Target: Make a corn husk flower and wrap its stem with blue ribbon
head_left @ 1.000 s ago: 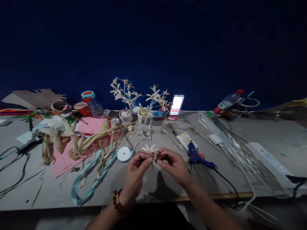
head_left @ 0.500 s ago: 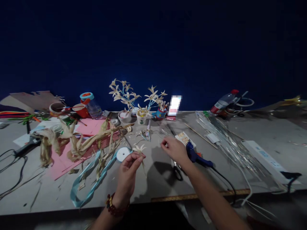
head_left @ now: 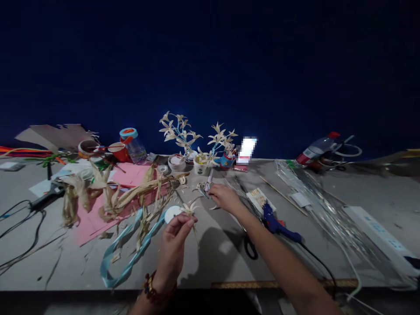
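My left hand pinches the stem of a pale corn-husk flower, its petals spread above the fingertips. Just behind that hand lies a white ribbon spool, with light blue ribbon looping from it toward the table's front edge. My right hand reaches over the middle of the table, fingers bent down beside a small bunch of husk flowers with blue stems. Its fingertips are partly hidden, so whether they hold anything is unclear. Under my right forearm lie black-handled scissors, partly covered.
Husk flower sprays stand in a white cup and a blue cup. Dried husks cover pink paper at left. A blue glue gun, wires and a power strip lie right.
My right hand has moved left and away from me, to the blue-stemmed bunch. My left hand still pinches the flower. The whole view has shifted slightly.
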Action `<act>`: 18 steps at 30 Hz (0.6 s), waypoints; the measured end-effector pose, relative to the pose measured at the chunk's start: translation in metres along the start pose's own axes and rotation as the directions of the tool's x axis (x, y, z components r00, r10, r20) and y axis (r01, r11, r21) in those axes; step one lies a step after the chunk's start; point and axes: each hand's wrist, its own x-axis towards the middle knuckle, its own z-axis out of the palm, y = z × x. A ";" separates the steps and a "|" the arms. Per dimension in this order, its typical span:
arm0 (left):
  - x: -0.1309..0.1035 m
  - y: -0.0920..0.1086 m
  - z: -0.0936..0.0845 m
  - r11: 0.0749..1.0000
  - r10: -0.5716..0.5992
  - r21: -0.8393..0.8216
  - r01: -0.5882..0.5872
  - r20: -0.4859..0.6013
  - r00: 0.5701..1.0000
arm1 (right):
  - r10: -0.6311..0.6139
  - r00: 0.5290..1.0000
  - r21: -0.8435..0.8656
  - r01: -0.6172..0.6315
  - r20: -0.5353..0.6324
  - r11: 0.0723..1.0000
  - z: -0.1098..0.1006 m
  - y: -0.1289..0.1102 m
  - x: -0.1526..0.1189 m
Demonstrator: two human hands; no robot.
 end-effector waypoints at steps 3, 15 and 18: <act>0.000 -0.001 0.001 1.000 0.004 0.013 -0.004 -0.002 1.000 | -0.010 1.000 0.063 0.009 0.011 0.998 -0.013 -0.004 -0.018; -0.014 -0.002 0.034 0.998 -0.056 0.041 0.049 0.205 0.977 | 0.337 0.942 0.823 -0.180 -0.015 0.538 -0.030 -0.074 -0.116; -0.019 -0.005 0.037 0.997 -0.064 0.055 0.052 0.228 0.972 | 0.380 0.925 0.848 -0.208 0.009 0.487 -0.034 -0.080 -0.119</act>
